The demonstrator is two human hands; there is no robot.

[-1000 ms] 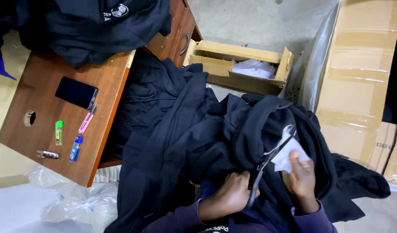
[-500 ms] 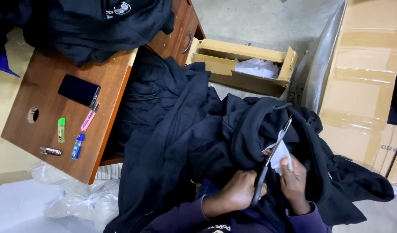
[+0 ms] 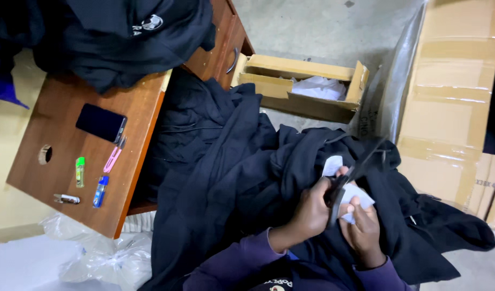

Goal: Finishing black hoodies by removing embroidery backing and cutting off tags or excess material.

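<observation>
My left hand [image 3: 308, 211] grips the handles of black scissors [image 3: 359, 166], whose blades point up and to the right over a dark garment [image 3: 242, 178] on my lap. My right hand [image 3: 364, 234] pinches a white tag [image 3: 357, 195] attached to the garment, right beside the scissor handles. A second piece of white tag [image 3: 332, 165] shows just above my left hand. Both hands touch the garment's folds.
A wooden desk [image 3: 59, 134] at left holds a dark phone [image 3: 101, 122], a pink clip [image 3: 113, 158], a green and a blue small item, and a pile of dark clothes [image 3: 123, 37]. An open cardboard box [image 3: 296, 86] with white paper lies ahead. Large cartons [image 3: 452, 91] stand at right.
The scissors have swung from the left side of the tag across it, blades now pointing further right. My hands have closed in together on the tag.
</observation>
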